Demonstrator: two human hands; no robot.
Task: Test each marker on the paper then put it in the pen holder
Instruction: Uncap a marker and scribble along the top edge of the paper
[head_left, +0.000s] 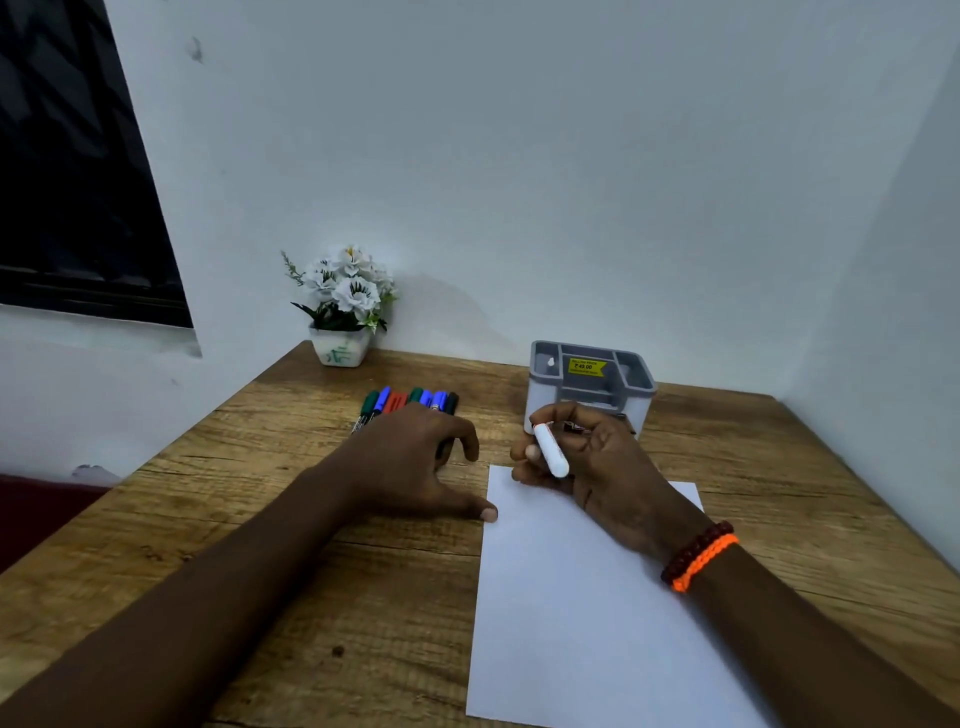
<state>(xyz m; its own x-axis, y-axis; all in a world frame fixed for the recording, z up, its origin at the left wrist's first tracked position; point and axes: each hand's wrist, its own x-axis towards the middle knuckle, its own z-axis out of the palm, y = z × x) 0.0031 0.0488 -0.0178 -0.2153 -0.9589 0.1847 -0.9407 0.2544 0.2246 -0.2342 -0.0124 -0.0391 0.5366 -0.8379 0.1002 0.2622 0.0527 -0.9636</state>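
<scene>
A white sheet of paper (582, 613) lies on the wooden desk in front of me. My right hand (597, 467) grips a white-barrelled marker (551, 451) over the paper's far left corner; its tip is hidden by my fingers. My left hand (415, 467) rests on the desk with loosely bent fingers, its thumb touching the paper's left edge. Beyond it lies a row of several markers (410, 401) with green, blue, red and black caps. The grey pen holder (592, 382) stands just behind my right hand and looks empty.
A small pot of white artificial flowers (343, 312) stands at the desk's (260, 519) back left against the wall. Walls close the desk at the back and right. A dark window frame (78, 182) is at the upper left.
</scene>
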